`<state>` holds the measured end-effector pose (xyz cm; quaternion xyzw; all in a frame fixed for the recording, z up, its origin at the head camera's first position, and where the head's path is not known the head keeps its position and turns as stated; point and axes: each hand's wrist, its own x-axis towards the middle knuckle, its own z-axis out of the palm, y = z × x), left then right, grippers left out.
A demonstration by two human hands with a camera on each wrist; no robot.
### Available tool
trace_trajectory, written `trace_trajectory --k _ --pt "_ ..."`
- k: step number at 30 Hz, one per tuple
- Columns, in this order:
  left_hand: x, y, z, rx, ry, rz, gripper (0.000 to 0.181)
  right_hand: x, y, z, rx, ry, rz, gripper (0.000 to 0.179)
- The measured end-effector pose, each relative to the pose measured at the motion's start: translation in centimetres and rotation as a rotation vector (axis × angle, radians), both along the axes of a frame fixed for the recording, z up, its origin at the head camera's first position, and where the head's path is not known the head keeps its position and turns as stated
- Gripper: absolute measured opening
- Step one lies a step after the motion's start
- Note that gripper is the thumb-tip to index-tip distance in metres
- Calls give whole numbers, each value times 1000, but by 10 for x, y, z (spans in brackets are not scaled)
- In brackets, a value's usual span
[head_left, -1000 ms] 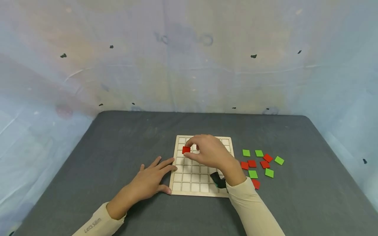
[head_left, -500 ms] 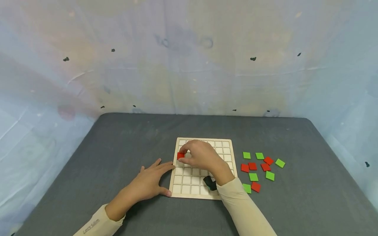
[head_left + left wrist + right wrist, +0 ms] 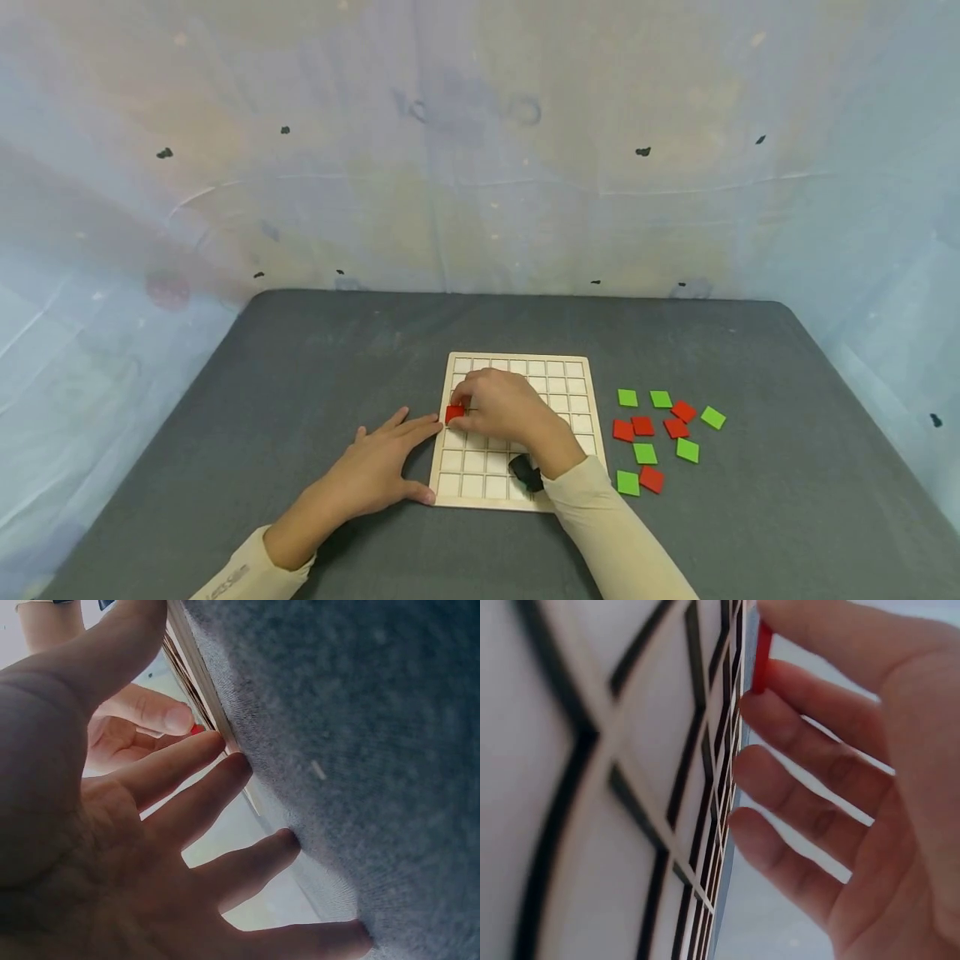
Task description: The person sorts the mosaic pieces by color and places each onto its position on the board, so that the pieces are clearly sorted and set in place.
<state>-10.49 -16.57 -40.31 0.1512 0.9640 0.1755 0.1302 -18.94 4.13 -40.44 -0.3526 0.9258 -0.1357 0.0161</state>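
Note:
My right hand [image 3: 501, 406] pinches a red square tile [image 3: 454, 414] between thumb and fingers, right at the left column of a pale wooden grid board [image 3: 517, 505]. In the right wrist view the red tile [image 3: 762, 658] stands edge-on between the thumb and fingertips, close over the grid cells. My left hand [image 3: 378, 468] lies spread along the board's left side, thumb by the near left corner and fingertips at the edge. The left wrist view shows its fingers [image 3: 202, 795] straight and apart, with the tips on the dark cloth and the board's rim.
Right of the board lie several loose green tiles [image 3: 627, 482] and several red tiles [image 3: 652, 479] on the dark grey table [image 3: 337, 358]. A pale patterned sheet [image 3: 480, 167] hangs behind the table. A black wrist strap piece [image 3: 525, 472] hangs under my right wrist over the board.
My right hand has carried the red tile left and toward me, from above the board to its left column. The left hand stays at the board's edge. The view has shifted slightly.

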Motion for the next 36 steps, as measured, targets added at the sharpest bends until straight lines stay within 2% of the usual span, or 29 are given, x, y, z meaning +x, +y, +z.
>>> trace_trajectory --k 11,17,22,28,36 --pt "5 -1 -3 0 4 12 92 4 0 -5 7 -32 -11 24" --pt "3 -1 -4 -6 14 5 92 2 4 -4 -44 -101 -2 25" --pt "1 -2 -3 -12 19 4 92 0 7 -3 -99 -147 24 19" --pt "1 -1 -3 -21 19 3 92 -2 8 -4 -106 -143 47 16" --pt "0 -1 -3 -52 40 -20 92 0 7 -2 -94 -135 29 17"
